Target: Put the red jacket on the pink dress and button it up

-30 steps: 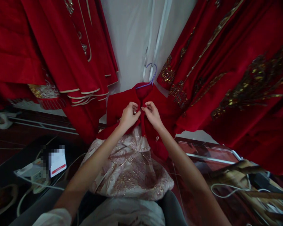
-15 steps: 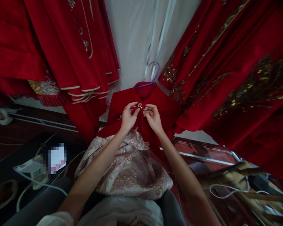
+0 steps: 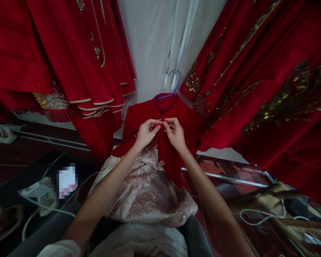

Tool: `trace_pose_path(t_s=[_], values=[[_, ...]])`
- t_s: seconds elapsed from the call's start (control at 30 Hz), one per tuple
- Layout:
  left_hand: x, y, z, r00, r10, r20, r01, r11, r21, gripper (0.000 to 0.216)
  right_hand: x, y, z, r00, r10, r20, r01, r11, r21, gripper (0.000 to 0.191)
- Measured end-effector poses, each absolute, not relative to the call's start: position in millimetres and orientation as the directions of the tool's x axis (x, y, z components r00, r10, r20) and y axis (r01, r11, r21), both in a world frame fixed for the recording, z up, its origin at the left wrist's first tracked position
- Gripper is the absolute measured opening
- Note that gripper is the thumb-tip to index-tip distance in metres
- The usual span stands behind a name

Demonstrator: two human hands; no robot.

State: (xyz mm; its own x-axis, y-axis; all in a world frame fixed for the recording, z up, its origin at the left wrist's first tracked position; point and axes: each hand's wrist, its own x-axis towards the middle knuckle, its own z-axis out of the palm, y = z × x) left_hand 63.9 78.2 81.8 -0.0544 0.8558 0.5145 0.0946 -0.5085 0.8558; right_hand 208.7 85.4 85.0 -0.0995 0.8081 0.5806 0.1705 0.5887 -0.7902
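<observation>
A red jacket (image 3: 188,116) with an open collar hangs on a purple hanger (image 3: 179,79) in front of me. At its upper front, my left hand (image 3: 146,134) pinches one beaded half of a decorative fastener (image 3: 162,122). My right hand (image 3: 176,135) pinches the other half, its fingertips almost meeting the left ones. Fingers partly hide the beads, so I cannot tell whether the halves are joined. A lower beaded ornament (image 3: 161,163) dangles on the front edge. Under the jacket, pale brocade fabric (image 3: 152,200) with metallic patterning lies over my lap.
Red garments with cream-edged hems (image 3: 96,71) hang at left, and red garments with gold sequins (image 3: 283,96) at right. A dark surface at lower left bears a power strip (image 3: 42,194) and a blurred-out object (image 3: 66,182). A white cable (image 3: 256,217) lies at lower right.
My hands have brought the two beaded halves together; a gap showed between them before. The lower ornament has shifted slightly left, and the jacket's right front panel hangs more plainly over the brocade.
</observation>
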Motion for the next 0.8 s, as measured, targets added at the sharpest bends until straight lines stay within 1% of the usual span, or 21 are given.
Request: trace_pose_path(t_s=[0.07, 0.13, 0.23, 0.3, 0.37, 0.57, 0.8], values=[[62, 81, 82, -0.022, 0.858, 0.513, 0.137, -0.506, 0.852, 0.013, 209, 86, 85, -0.082, 0.804, 0.589, 0.188, 0.593, -0.783, 0.028], [60, 83, 84, 0.010, 0.845, 0.534, 0.227, -0.522, 0.822, 0.014, 210, 86, 86, -0.071, 0.794, 0.603, 0.215, 0.603, -0.768, 0.027], [59, 84, 92, 0.074, 0.785, 0.615, 0.422, -0.584, 0.694, 0.015, 211, 85, 88, -0.074, 0.767, 0.638, 0.261, 0.632, -0.730, 0.026], [60, 83, 99, 0.130, 0.756, 0.641, 0.508, -0.606, 0.612, 0.012, 213, 84, 90, -0.068, 0.751, 0.657, 0.286, 0.646, -0.708, 0.025], [60, 83, 104, 0.164, 0.755, 0.634, 0.541, -0.606, 0.582, 0.009, 215, 83, 92, -0.059, 0.750, 0.659, 0.290, 0.644, -0.708, 0.026], [62, 83, 107, 0.191, 0.773, 0.605, 0.542, -0.597, 0.592, 0.011, 220, 84, 93, -0.070, 0.783, 0.618, 0.235, 0.615, -0.753, 0.032], [64, 81, 109, 0.214, 0.754, 0.621, 0.620, -0.597, 0.510, 0.011, 223, 89, 92, -0.078, 0.808, 0.584, 0.218, 0.585, -0.781, 0.033]])
